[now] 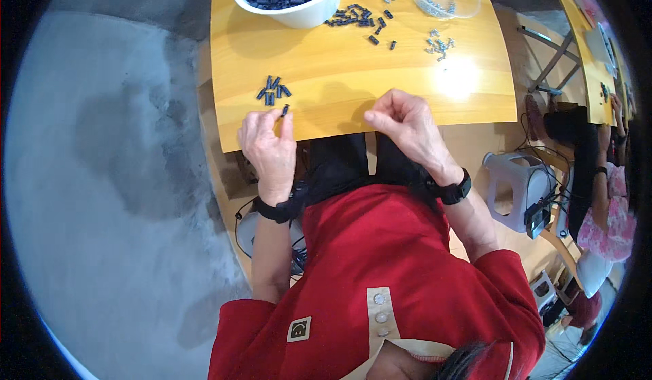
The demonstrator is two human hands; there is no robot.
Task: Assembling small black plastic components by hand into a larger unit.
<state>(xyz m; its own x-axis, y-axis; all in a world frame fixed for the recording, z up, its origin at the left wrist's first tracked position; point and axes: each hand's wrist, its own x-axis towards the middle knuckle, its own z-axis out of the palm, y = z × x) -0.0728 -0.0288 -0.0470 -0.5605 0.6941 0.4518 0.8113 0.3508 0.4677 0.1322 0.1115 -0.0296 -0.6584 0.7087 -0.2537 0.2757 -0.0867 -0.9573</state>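
My left hand (263,143) is closed at the table's near edge, its thumb and forefinger pinching a small black plastic piece (285,110). Just beyond it lies a small pile of black plastic pieces (273,91). My right hand (411,125) hovers by the near edge further right, fingers curled and thumb against the forefinger. Whatever it may hold is hidden or too small to make out. More loose black pieces (360,17) are scattered toward the back. Small silvery metal parts, perhaps screws (438,44), lie in a loose group to the right.
A white tub (299,17) full of black pieces stands at the back of the yellow wooden table (326,67). Nearby is a clear round container (456,6) with metal parts. A white plastic stool (506,176) and cables stand right; another person (611,207) sits at a separate table.
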